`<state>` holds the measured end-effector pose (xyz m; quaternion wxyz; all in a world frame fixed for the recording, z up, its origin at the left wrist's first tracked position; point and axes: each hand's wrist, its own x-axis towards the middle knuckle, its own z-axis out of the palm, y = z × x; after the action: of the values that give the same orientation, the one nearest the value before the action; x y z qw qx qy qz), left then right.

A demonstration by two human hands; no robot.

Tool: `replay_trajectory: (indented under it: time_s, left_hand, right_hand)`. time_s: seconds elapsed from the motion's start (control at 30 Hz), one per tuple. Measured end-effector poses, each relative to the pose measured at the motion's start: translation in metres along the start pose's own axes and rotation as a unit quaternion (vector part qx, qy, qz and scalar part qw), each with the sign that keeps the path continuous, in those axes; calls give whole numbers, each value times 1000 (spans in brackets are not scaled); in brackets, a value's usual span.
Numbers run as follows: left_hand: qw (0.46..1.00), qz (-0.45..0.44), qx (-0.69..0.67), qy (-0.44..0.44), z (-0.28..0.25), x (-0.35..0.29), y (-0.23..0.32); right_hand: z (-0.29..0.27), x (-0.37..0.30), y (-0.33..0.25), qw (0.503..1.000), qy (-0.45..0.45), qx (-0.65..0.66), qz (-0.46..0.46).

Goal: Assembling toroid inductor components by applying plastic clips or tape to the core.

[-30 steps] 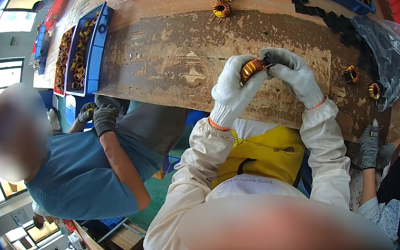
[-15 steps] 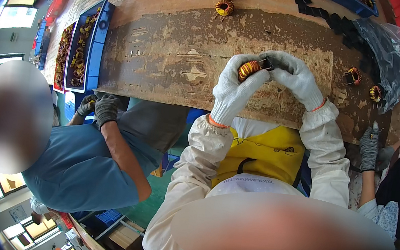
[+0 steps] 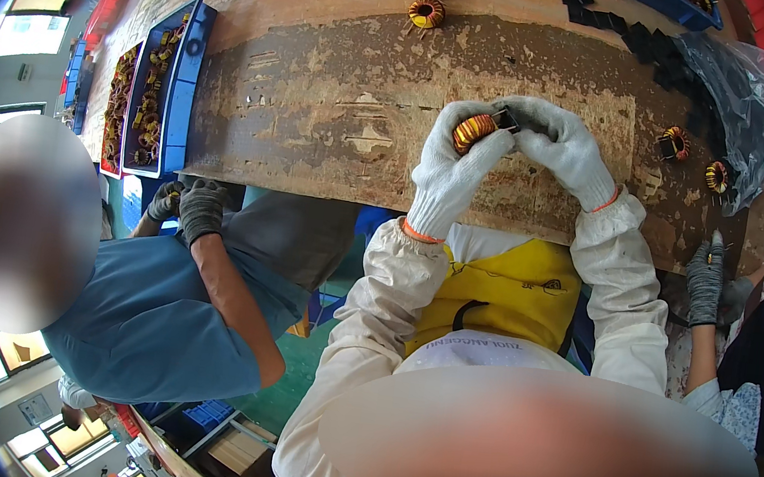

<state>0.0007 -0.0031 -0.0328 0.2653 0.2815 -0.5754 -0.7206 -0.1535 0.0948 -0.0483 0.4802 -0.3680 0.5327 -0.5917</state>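
Observation:
Both my hands wear white knitted gloves and meet above the worn wooden table (image 3: 299, 133). My left hand (image 3: 452, 157) is closed round a toroidal coil (image 3: 473, 133) wound with copper-coloured wire. Between the hands, at the coil's right side, sits a small black square piece (image 3: 507, 120). The fingers of my right hand (image 3: 560, 146) are pinched on that black piece. Glove fingers hide part of it, and I cannot tell how far it is joined to the coil.
Two coils (image 3: 426, 12) lie at the far side; two more (image 3: 673, 144) lie to the right, near black squares (image 3: 649, 44) and a clear plastic bag (image 3: 750, 112). A blue bin (image 3: 188, 91) of coils stands left. Co-workers with grey gloves (image 3: 205, 207) sit on both sides.
My left hand has tilted very slightly with the coil. The black piece has turned a little between my hands; otherwise the scene is the same.

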Motion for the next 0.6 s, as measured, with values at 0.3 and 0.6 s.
replay_trajectory:
  time_s: [0.3,0.6]
  left_hand:
    - [999,25,24,8,1,1,-6]
    - [996,-26,81,-17,-8,0,-3]
  right_hand:
    - [3,0,2,1000,6,-7,-8]
    - [4,-2,5,995,39,-87,-8]
